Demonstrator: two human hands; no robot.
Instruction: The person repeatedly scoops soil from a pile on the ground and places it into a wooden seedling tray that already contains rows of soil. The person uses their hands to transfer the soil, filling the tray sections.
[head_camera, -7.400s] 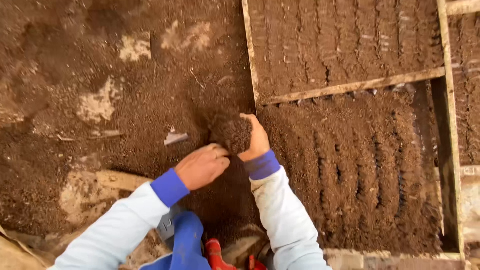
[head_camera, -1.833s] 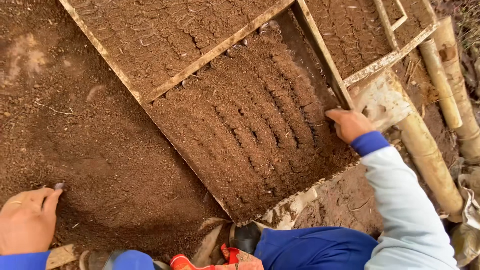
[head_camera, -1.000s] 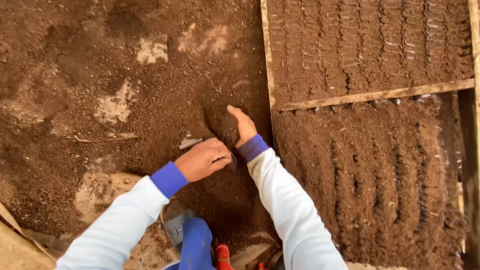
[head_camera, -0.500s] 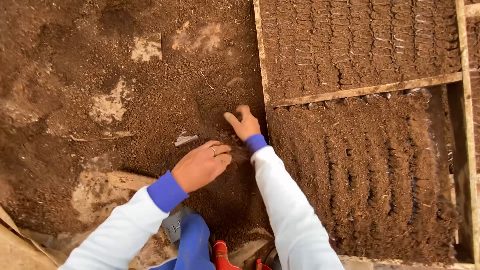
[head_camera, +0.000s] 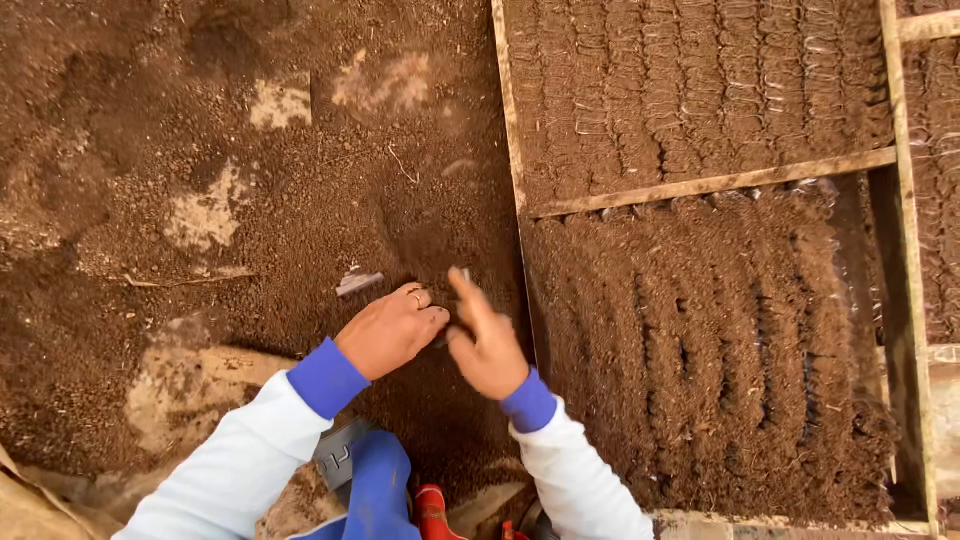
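Note:
My left hand rests on a heap of loose brown soil, its fingers curled and pinched on a small dark bag that is mostly hidden. My right hand is raised just to its right, thumb touching the left fingers. Its fingers are spread and hold nothing, and the forefinger points away from me. Both wrists show blue cuffs on white sleeves. To the right lies a wooden frame packed with rows of soil-filled bags.
A small grey scrap lies on the soil just beyond my left hand. Pale bare patches show through the heap. My blue trouser leg and a red object sit at the bottom edge. More frames continue at the far right.
My right hand has pulled back from the soil next to the frame edge and now hovers beside my left hand. The left hand stayed in place.

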